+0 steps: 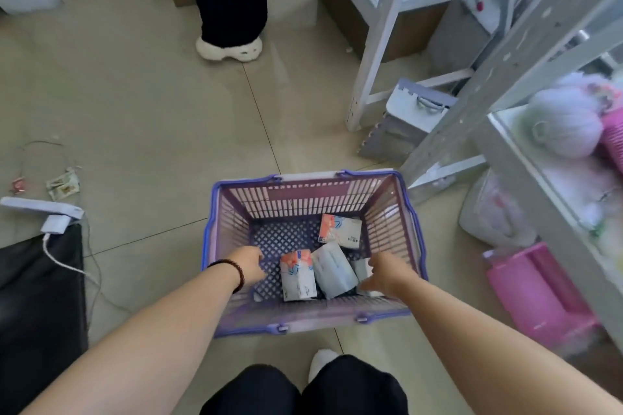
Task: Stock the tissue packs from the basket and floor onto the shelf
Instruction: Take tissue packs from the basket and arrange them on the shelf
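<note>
A purple plastic basket (313,192) stands on the tiled floor in front of me. Inside lie several tissue packs: one with an orange top (298,274), a pale blue one (333,269) beside it, another orange-and-white pack (340,231) farther back, and one partly hidden under my right hand. My left hand (249,266), with a dark bead bracelet on the wrist, reaches into the basket left of the packs, fingers apart and empty. My right hand (384,274) is down at the basket's right side, touching the hidden pack; its grip is unclear. The white metal shelf (526,178) stands at the right.
Another person's leg and white shoe (229,47) stand ahead. A second white rack (381,44) and grey paper bags (404,121) sit at the upper right. A pink box (536,293) lies by the shelf. A black mat (37,307), cable and wrappers are at the left.
</note>
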